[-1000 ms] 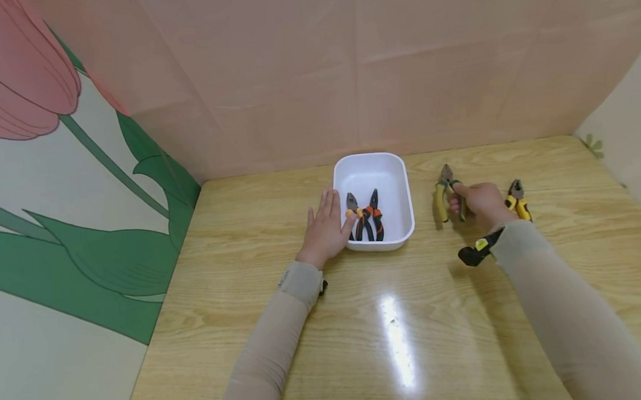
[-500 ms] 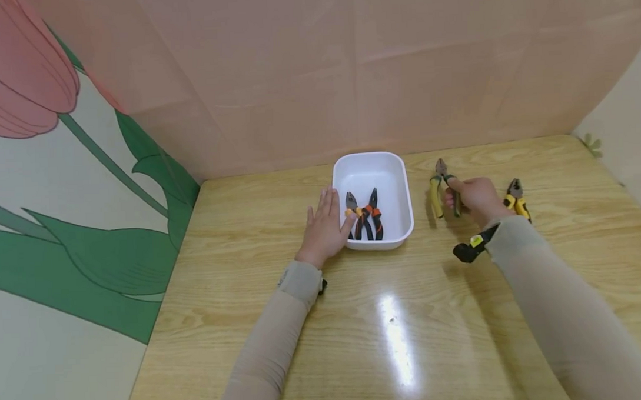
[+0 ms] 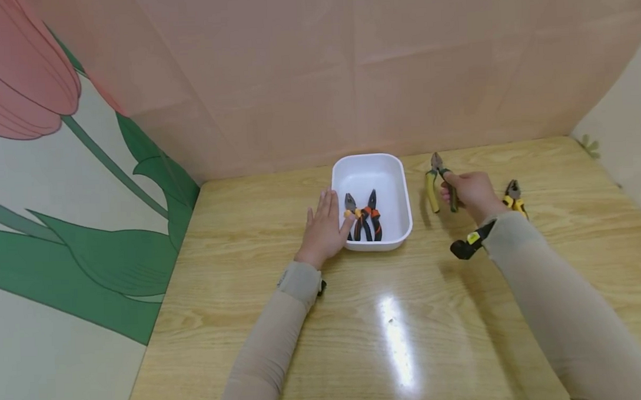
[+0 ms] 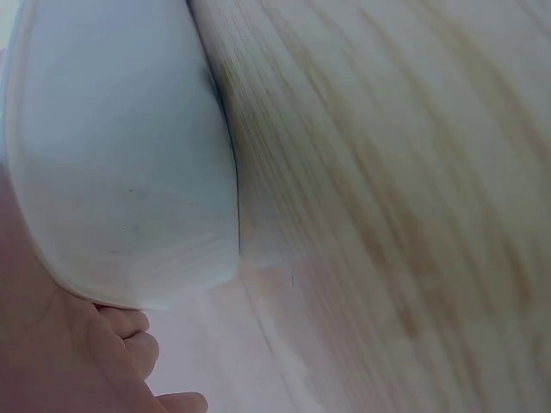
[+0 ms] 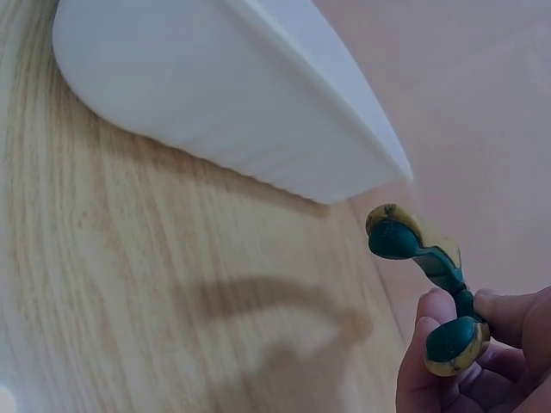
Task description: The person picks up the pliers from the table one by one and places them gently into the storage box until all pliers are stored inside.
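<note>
A pair of yellow-handled steel pliers is lying on the pale wood-grain tabletop — well apart from the pink panelled back wall — beside a tulip-painted side panel.

Both arms are extended forward, covered in beige sleeves. The left hand is laid flat with the fingers straight and close together, the thumb spread to the side. The right hand is raised off the worktop, its fingers curled in a grip, with the index finger stretched forward.
</note>
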`<state>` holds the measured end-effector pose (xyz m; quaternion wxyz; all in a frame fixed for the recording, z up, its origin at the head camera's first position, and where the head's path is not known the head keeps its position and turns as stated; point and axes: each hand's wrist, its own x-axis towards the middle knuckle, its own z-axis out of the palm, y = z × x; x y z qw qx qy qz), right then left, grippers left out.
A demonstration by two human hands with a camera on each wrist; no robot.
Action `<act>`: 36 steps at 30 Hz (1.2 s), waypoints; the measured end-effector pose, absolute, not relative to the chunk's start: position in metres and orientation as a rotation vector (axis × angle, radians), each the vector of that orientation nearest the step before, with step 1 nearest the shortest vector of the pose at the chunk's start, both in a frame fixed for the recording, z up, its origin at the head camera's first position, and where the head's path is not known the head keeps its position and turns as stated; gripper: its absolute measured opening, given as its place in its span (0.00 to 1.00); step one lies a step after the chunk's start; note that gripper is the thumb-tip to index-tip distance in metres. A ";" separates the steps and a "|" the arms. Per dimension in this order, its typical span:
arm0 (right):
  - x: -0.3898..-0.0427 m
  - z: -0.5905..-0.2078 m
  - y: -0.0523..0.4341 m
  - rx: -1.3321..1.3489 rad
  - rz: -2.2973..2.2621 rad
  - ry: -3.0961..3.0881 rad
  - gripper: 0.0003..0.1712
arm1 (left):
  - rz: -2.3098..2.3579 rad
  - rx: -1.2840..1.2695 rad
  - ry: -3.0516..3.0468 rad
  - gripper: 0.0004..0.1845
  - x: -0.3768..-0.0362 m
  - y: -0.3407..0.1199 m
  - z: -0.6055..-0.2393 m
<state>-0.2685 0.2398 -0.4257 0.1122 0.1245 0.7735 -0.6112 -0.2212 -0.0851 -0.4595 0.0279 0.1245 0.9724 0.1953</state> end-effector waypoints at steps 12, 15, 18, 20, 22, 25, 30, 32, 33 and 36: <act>-0.272 -0.413 0.228 0.314 -1.826 2.274 0.31 | 0.617 0.397 2.993 0.41 -0.221 -0.083 -0.460; -0.272 -0.411 0.223 0.311 -1.821 2.275 0.29 | 0.610 0.401 2.989 0.41 -0.221 -0.083 -0.460; -0.273 -0.407 0.216 0.296 -1.830 2.272 0.29 | 0.615 0.391 2.993 0.41 -0.220 -0.083 -0.460; -0.275 -0.404 0.211 0.278 -1.832 2.280 0.28 | 0.621 0.381 2.994 0.41 -0.220 -0.084 -0.460; -0.276 -0.402 0.206 0.256 -1.839 2.287 0.28 | 0.638 0.376 2.991 0.41 -0.220 -0.085 -0.459; -0.277 -0.399 0.201 0.239 -1.861 2.275 0.26 | 0.648 0.373 2.991 0.41 -0.220 -0.085 -0.458; -0.277 -0.397 0.192 0.245 -1.876 2.265 0.24 | 0.648 0.374 2.992 0.41 -0.220 -0.085 -0.458; -0.277 -0.396 0.189 0.245 -1.875 2.269 0.25 | 0.648 0.374 2.990 0.41 -0.220 -0.084 -0.458; -0.277 -0.397 0.187 0.244 -1.880 2.265 0.25 | 0.648 0.374 2.989 0.41 -0.220 -0.084 -0.458; -0.277 -0.398 0.181 0.243 -1.892 2.250 0.26 | 0.645 0.380 2.994 0.41 -0.220 -0.084 -0.460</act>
